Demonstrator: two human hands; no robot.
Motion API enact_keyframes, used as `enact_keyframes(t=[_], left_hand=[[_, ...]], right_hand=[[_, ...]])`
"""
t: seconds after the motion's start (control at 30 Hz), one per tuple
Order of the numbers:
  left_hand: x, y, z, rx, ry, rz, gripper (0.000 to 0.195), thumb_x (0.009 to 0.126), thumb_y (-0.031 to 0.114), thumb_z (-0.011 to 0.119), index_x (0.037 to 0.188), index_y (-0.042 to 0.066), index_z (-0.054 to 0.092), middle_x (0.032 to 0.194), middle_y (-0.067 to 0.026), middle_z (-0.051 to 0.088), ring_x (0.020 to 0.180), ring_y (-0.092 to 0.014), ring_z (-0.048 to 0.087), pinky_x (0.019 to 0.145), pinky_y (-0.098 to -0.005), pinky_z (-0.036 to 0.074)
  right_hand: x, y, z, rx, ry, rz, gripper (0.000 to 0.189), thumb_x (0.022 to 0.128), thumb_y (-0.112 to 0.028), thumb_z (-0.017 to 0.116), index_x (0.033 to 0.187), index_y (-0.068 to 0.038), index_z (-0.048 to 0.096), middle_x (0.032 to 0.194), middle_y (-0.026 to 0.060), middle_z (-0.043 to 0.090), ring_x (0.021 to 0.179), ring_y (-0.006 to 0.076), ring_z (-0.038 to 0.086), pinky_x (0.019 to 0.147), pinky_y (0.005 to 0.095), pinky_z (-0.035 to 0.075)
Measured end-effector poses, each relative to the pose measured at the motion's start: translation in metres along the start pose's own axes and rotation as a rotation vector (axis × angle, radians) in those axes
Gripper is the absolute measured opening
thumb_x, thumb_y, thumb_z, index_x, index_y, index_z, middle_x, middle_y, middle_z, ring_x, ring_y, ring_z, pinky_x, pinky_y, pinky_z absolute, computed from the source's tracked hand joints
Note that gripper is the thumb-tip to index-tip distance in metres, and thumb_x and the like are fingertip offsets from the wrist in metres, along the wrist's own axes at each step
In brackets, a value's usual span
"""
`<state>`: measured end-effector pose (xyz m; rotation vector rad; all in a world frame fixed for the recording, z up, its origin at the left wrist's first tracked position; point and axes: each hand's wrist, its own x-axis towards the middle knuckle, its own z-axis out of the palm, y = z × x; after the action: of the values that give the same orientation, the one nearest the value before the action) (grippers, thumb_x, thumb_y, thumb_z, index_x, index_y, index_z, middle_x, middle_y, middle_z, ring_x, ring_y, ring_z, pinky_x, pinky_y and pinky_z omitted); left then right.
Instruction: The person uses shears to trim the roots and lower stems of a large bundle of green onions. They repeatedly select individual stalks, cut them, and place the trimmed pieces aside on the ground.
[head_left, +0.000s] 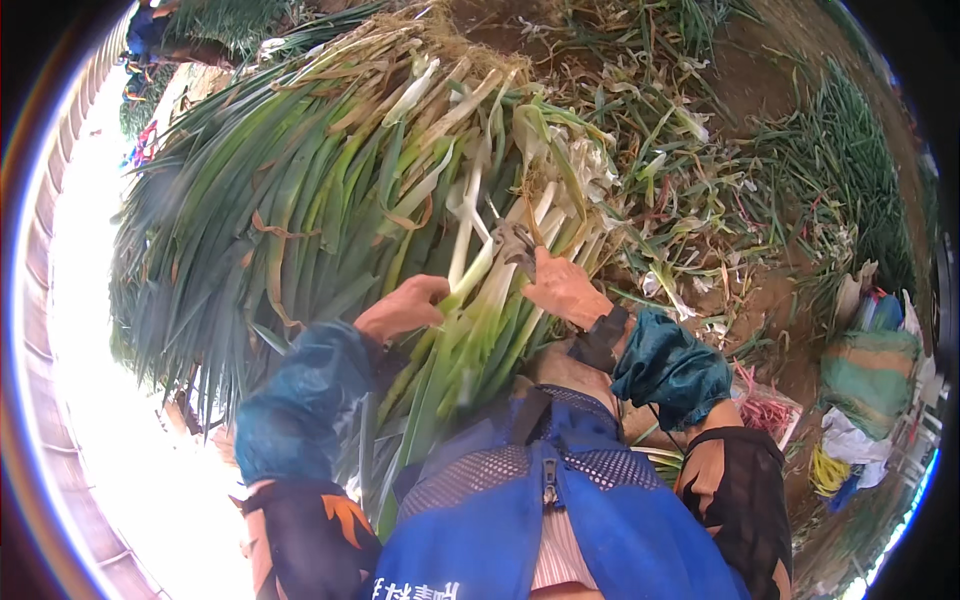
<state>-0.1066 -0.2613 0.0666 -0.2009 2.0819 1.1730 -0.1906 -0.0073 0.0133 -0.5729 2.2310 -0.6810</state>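
Long green onions with white stems and leafy green tops lie across the person's lap. My left hand (409, 306) is closed around the pale green part of one green onion (474, 276), whose white end points up and away. Just right of it, my right hand (566, 285) grips a dark metal tool (516, 244), seemingly shears, at the white stem; its fingers partly hide the tool. Beyond both hands spreads a large heap of green onions (315, 172), roots towards the top and leaves to the left. Several white stems lie under the right hand.
Stripped leaves and peelings (697, 195) litter the brown soil on the right. More green onions (847, 165) lie at the far right. Near my right elbow is a box of pink ties (765, 412). A green and tan sack (870, 375) and yellow ties (827, 471) lie farther right.
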Motion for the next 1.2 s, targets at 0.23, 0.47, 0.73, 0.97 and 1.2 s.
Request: enact_keyframes(t=[0.23,0.47,0.73,0.97,1.2], left_hand=[[0.019,0.056,-0.035,-0.295,-0.020,0.099,0.043,0.073,-0.001,0.068,0.116,0.002,0.065,0.097,-0.0036,0.067,0.082,-0.012,0.060,0.072,-0.0266,0.049],[0.118,0.078,-0.126,0.929,1.555,0.548,0.033,0.086,0.008,0.066,0.118,0.006,0.057,0.107,-0.0170,0.060,0.095,-0.029,0.057,0.080,-0.0405,0.046],[0.124,-0.056,0.031,0.734,0.655,-0.235,0.028,0.084,0.025,0.066,0.099,0.003,0.058,0.098,-0.0168,0.064,0.093,-0.036,0.065,0.077,-0.0464,0.053],[0.087,-0.045,0.028,0.520,0.531,-0.301,0.031,0.074,0.018,0.070,0.097,0.002,0.058,0.089,-0.0233,0.067,0.088,-0.041,0.065,0.076,-0.0501,0.051],[0.020,-0.023,0.071,0.429,0.520,-0.218,0.026,0.074,0.019,0.068,0.090,0.003,0.055,0.088,-0.0194,0.066,0.084,-0.042,0.063,0.072,-0.0511,0.049]], right_hand=[[-0.016,0.006,-0.006,0.065,-0.013,0.022,0.044,0.081,-0.024,0.059,0.106,0.006,0.042,0.083,0.0288,0.063,0.086,0.0482,0.062,0.077,0.0513,0.049],[0.007,0.022,-0.013,0.025,0.152,0.062,0.044,0.082,-0.025,0.060,0.109,0.005,0.042,0.082,0.0283,0.063,0.081,0.0441,0.064,0.073,0.0512,0.050],[-0.019,0.003,-0.010,0.124,0.003,0.054,0.040,0.084,-0.022,0.060,0.108,0.001,0.039,0.081,0.0208,0.061,0.071,0.0378,0.063,0.064,0.0473,0.052],[0.015,-0.003,0.003,0.035,0.050,0.023,0.040,0.081,-0.021,0.056,0.109,0.002,0.039,0.082,0.0265,0.063,0.080,0.0448,0.063,0.071,0.0510,0.050],[0.018,0.003,0.004,0.006,-0.015,0.086,0.042,0.081,-0.021,0.055,0.110,0.004,0.041,0.084,0.0275,0.064,0.081,0.0455,0.064,0.075,0.0513,0.050]])
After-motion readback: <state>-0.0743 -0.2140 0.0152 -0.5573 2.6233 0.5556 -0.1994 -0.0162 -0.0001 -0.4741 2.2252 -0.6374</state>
